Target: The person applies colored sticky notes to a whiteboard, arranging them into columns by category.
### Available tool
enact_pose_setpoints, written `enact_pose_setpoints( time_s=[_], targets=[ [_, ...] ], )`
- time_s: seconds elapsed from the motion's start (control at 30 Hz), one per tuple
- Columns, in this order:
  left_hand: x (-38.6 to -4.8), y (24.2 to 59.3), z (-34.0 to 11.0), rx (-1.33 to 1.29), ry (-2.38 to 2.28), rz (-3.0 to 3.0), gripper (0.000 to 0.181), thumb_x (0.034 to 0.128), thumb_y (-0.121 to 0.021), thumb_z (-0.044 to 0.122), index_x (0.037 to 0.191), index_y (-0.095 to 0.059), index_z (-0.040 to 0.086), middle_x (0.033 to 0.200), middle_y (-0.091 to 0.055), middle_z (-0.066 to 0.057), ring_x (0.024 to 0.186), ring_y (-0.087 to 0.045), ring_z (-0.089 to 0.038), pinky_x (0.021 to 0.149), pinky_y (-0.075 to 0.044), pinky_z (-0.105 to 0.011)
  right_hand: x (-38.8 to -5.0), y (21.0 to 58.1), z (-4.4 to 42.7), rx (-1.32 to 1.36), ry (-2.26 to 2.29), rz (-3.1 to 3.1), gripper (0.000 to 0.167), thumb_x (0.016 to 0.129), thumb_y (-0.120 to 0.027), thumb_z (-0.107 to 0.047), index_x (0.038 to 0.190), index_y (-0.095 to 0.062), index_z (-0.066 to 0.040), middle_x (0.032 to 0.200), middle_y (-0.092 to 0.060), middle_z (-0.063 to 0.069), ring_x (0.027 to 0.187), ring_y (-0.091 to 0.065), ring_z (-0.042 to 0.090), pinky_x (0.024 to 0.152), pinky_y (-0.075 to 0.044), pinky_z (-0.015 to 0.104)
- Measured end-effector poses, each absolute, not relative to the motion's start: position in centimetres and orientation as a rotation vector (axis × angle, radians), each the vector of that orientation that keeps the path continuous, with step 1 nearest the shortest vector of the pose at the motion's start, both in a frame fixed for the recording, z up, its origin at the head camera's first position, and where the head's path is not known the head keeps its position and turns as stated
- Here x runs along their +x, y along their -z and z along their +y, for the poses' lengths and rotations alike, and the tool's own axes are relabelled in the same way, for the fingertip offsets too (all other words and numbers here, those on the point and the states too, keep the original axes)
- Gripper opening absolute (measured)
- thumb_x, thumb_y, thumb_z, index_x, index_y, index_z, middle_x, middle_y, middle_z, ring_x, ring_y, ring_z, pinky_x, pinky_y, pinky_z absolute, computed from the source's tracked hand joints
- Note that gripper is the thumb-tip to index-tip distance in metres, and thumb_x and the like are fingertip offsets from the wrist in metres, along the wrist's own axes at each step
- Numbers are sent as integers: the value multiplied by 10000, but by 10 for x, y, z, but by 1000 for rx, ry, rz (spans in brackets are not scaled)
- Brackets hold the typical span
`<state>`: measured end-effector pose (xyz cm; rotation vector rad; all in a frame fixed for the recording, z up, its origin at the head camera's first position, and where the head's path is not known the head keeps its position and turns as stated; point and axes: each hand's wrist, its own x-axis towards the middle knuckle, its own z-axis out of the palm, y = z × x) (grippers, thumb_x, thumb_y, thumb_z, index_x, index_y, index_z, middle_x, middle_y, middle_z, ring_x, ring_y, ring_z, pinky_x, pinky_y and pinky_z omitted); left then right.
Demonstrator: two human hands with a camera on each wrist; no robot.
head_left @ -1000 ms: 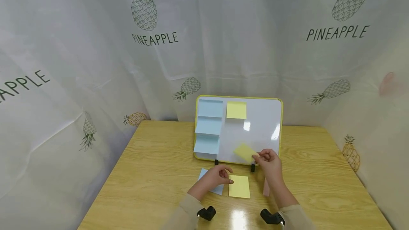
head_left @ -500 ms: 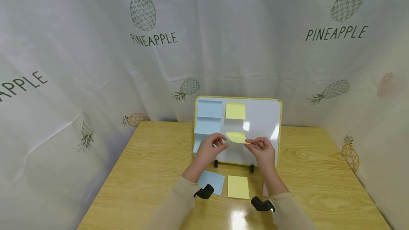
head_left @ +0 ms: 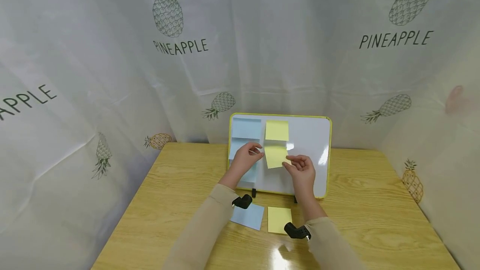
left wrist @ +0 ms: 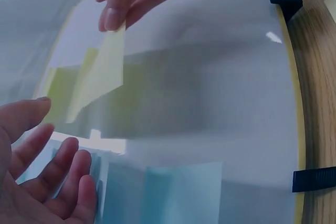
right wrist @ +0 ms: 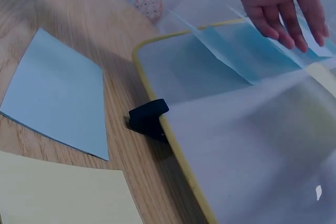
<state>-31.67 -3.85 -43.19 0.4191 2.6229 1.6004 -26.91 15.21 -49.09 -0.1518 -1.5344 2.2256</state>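
My right hand [head_left: 303,172] pinches a yellow sticky note [head_left: 275,156] by its lower right corner in front of the whiteboard [head_left: 309,136]. In the left wrist view the note [left wrist: 107,69] bends away from the board at the pinched end. Close to its left edge hovers my left hand [head_left: 245,159]; the left wrist view shows that hand's fingers [left wrist: 50,182] loosely spread, holding nothing. Another yellow sticky note [head_left: 277,130] is stuck just above. Down the board's left side run blue sticky notes [head_left: 246,128], the lower ones partly hidden by my left hand.
On the wooden table [head_left: 356,186] before the board lie a blue sticky-note pad [head_left: 248,216] and a yellow sticky-note pad [head_left: 279,216]. Black stand feet [head_left: 253,193] support the yellow-rimmed board. A pineapple-print curtain [head_left: 281,53] hangs behind.
My right hand has carried the yellow note up and left to below the upper yellow note. My left hand has risen from the pads to beside it. My right arm now covers the pink paper.
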Motion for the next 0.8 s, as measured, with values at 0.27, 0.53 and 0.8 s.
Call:
enact_pose_setpoints(
  time_s=[0.27,0.53,0.8],
  targets=[
    [-328,445,-31,403,-1688,2541,284,919,-703,203,1181,-639,116,988,-637,-14,932,-623,-194,795,-506,-370,-277,500,145,-148,-2165,-1473,381,760,-785,96,1024,-514,58,1018,-655,145,987,-589,235,841,-525,296],
    [-332,452,-26,348,-1654,2520,317,916,-707,245,1206,-630,143,1005,-647,-21,930,-610,-192,788,-509,-367,-280,508,143,-185,-2165,-1438,373,760,-778,109,1021,-513,73,1009,-656,142,969,-599,215,847,-518,268],
    [-335,455,-23,354,-1642,2510,379,917,-703,216,1276,-607,144,976,-657,-26,850,-623,-180,763,-509,-375,-283,513,142,-181,-2152,-1448,368,774,-758,125,1043,-507,105,1030,-656,149,986,-602,211,854,-509,250]
  ],
)
